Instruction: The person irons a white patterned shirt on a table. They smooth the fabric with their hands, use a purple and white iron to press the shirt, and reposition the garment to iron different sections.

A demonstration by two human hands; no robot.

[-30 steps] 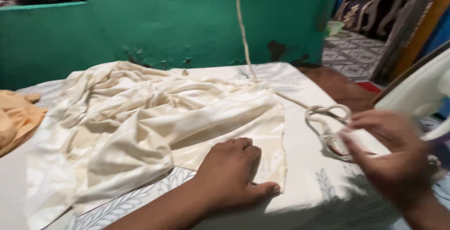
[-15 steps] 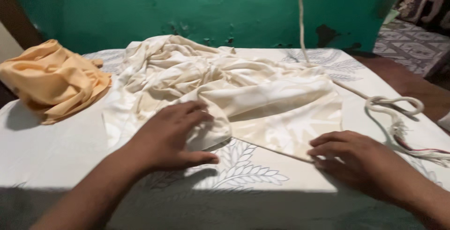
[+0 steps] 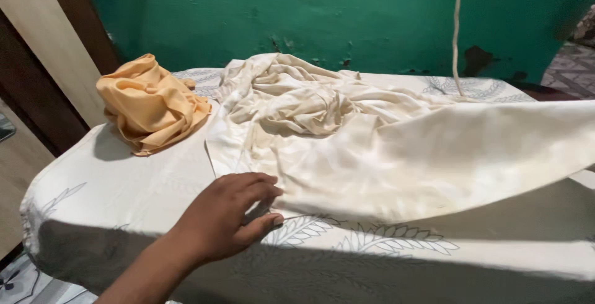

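Your head camera looks down and forward across the desk (image 3: pixel 124 186) from close, facing the green wall (image 3: pixel 347 13).

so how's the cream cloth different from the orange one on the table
The cream cloth is pale and glossy; the orange cloth is a warm yellow-orange. The cream cloth is much larger, spread across the table with its right side lifted off the surface, while the orange cloth sits bunched in a compact heap at the back left. The left hand presses the cream cloth's edge; nothing touches the orange cloth. Both are wrinkled.
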